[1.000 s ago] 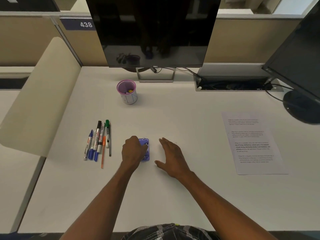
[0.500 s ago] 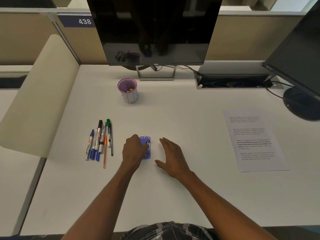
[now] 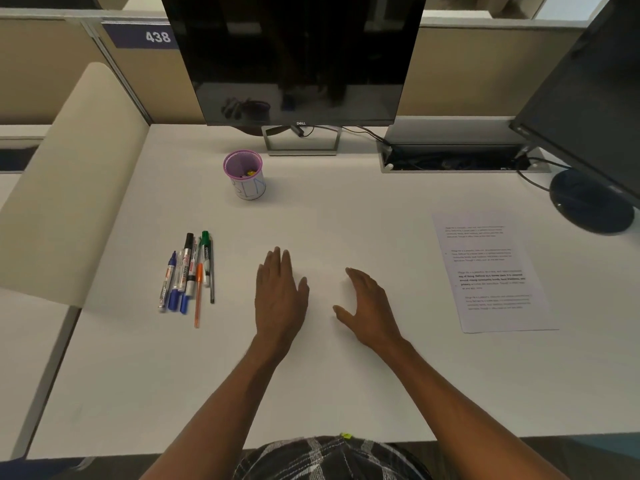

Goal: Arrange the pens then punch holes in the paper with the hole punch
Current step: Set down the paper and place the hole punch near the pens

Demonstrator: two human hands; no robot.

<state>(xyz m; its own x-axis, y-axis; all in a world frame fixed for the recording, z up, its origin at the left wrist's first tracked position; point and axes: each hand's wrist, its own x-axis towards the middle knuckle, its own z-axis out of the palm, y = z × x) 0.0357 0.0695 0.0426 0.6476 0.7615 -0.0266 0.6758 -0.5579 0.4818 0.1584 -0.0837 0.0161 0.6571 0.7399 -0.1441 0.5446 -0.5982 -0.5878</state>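
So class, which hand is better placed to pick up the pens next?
Left. The left hand lies flat nearest the pens, which sit on its outer side. The right hand is farther off, nearer the paper, and would have to cross the left.

Pretty even, soft overhead light is spread over the matte white desk top (image 3: pixel 346 220), faint shadows are cast beside the hands, dim reflections are caught in the glossy black monitor screen (image 3: pixel 294 57), and edges are bent by wide-angle distortion.
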